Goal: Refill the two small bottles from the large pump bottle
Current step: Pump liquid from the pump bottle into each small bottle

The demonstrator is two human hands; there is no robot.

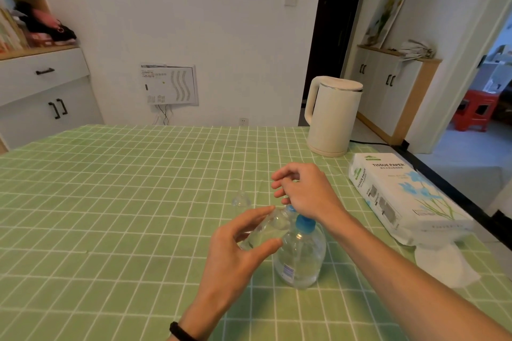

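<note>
Holding a small clear bottle point(264, 231) tipped on its side, the left hand point(235, 252) has its thumb and fingers curled loosely around it. The open top of the small bottle points right, toward the blue pump point(300, 221). The right hand point(307, 191) sits on top of the pump with its palm down and its fingers spread out and bent. It holds nothing; it only seems to press down.

Under that hand stands the large pump bottle point(300, 255). It is clear, and I think it has liquid in it. It stands upright on the green checked tablecloth point(124, 202), just right of the left hand.

A little farther away, to the left of the right hand, there is another small clear thing point(241, 199) on the cloth. It may be the second small bottle or a cap; I cannot tell.

Far right stands a white kettle point(331, 116). A pack of tissue paper point(401, 191) lies at the right.

I think the first small bottle is being filled now. How full it is I cannot tell. The second bottle looks like it is not done yet.
</note>
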